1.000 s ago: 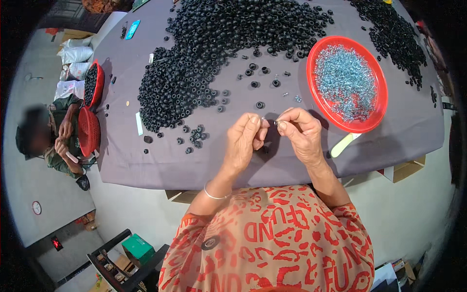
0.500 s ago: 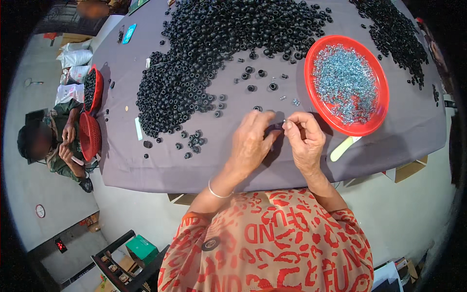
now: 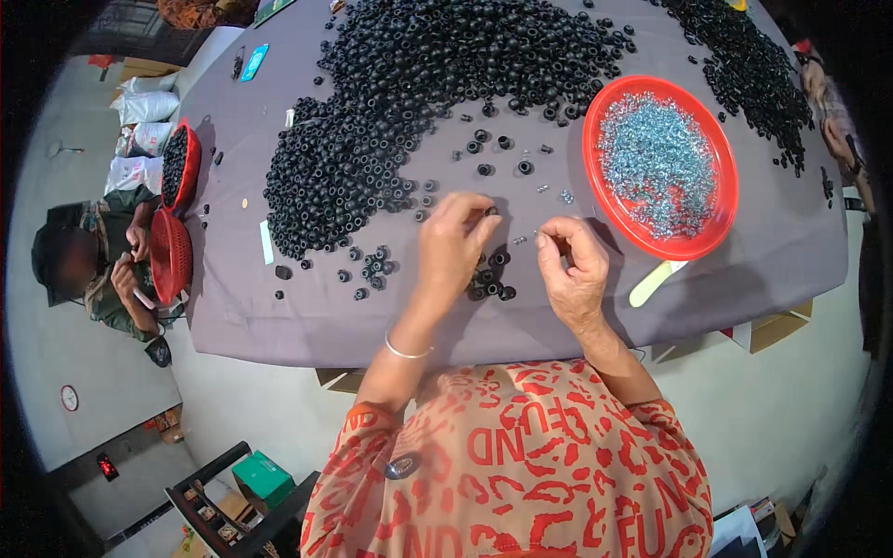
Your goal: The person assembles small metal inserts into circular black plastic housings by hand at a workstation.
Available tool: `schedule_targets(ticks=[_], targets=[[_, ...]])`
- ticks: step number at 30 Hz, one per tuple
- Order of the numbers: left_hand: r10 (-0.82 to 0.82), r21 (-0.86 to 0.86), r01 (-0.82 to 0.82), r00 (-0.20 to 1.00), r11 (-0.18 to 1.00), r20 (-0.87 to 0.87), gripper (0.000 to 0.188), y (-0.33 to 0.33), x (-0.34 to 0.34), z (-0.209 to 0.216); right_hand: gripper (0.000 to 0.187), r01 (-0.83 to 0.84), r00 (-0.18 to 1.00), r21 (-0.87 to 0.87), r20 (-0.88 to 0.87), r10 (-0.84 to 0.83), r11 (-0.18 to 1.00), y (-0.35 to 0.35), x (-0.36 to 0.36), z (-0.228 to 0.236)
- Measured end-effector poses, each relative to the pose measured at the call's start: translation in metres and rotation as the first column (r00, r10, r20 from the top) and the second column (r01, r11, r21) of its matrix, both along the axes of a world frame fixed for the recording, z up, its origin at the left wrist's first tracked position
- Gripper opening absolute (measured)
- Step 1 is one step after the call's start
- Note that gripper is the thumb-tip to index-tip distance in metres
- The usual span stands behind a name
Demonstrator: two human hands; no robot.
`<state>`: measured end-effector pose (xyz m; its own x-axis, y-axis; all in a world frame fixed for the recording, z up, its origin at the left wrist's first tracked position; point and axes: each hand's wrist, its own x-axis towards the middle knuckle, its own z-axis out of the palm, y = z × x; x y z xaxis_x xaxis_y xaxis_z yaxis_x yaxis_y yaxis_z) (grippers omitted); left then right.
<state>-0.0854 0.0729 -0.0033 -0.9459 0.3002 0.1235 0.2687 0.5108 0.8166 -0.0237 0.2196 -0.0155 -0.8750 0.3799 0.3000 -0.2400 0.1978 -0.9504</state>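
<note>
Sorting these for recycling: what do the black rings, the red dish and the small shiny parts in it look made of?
Black rings: likely rubber or plastic, matte black with no glare. Red dish: probably plastic, a smooth, evenly coloured, slightly glossy rim. Small shiny parts: apparently metal, silvery and glinting; too small to tell their exact kind.

White sacks [image 3: 141,107] on the floor far left, green box [image 3: 263,479] below — brown cartons [image 3: 777,327] under the table's right edge

One red plate [image 3: 721,200], two red baskets [image 3: 173,253], two hands [image 3: 451,246].
</note>
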Motion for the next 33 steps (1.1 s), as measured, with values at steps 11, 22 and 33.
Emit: schedule_targets(ticks=[11, 22, 33], targets=[[-0.478, 0.804, -0.478, 0.647, 0.354, 0.595, 0.017, -0.042, 0.050, 0.021, 0.012, -0.300, 0.953, -0.060, -0.070, 0.296, 0.952, -0.007, 0.011, 0.022], [-0.435, 0.804, -0.396, 0.689, 0.444, 0.579, 0.023, -0.046, 0.078, 0.030, 0.012, -0.421, 0.903, 0.020, -0.085, 0.421, 0.907, -0.023, 0.027, 0.050], [-0.524, 0.709, -0.389, 0.484, 0.589, 0.701, 0.038, -0.061, 0.109, 0.038, 0.018, -0.731, 0.528, -0.376, 0.216, 0.821, 0.569, -0.013, 0.050, 0.058]])
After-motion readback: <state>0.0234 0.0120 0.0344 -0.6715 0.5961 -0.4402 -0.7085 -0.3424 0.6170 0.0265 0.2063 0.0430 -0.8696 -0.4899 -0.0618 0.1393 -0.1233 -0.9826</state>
